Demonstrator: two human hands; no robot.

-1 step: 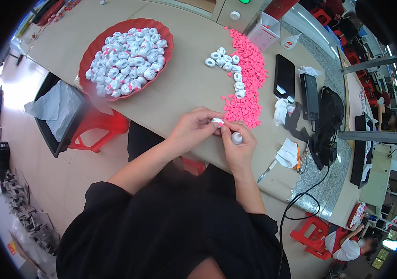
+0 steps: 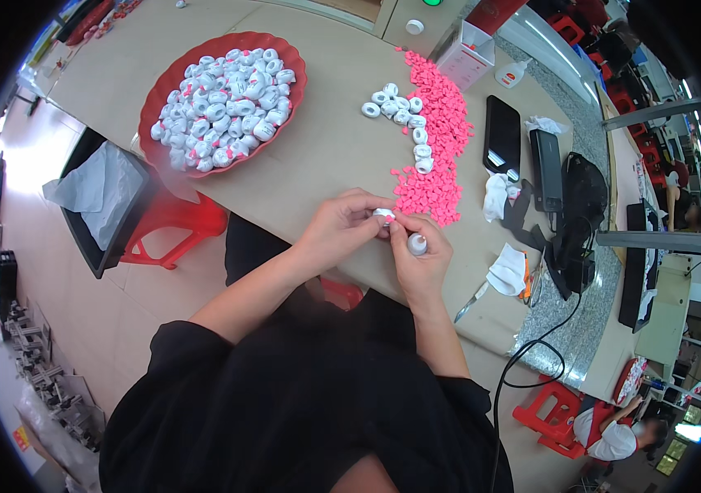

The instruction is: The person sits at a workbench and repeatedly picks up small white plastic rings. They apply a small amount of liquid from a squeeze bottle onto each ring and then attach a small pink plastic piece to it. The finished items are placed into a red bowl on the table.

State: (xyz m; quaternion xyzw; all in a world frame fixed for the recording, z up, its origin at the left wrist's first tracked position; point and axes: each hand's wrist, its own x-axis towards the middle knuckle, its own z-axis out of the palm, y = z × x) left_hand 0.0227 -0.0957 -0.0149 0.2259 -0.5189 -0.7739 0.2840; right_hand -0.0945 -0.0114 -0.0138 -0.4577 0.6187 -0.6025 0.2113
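Between its fingertips my left hand [image 2: 341, 225] pinches a small white rounded piece [image 2: 383, 214] with a pink bit on its side. My right hand [image 2: 421, 253] meets it from the other side, thumb and forefinger against the pink bit. Tucked in the curled fingers of that hand is a small white bottle [image 2: 418, 244] with a narrow tip. Just beyond my hands lies a long spread of small pink pieces [image 2: 428, 194]. Several white ring-shaped pieces [image 2: 420, 136] sit along its left edge. A red scalloped tray [image 2: 295, 69] at the far left holds a heap of similar white pieces with pink bits.
To the right lie a black phone [image 2: 502, 135], a dark power bank [image 2: 545, 164], a black bag [image 2: 585, 201], crumpled tissue [image 2: 496, 197] and a thin blade-like tool [image 2: 471, 302]. A white box [image 2: 465, 57] stands at the back. A black bin [image 2: 92, 205] and red stool [image 2: 174, 226] are left.
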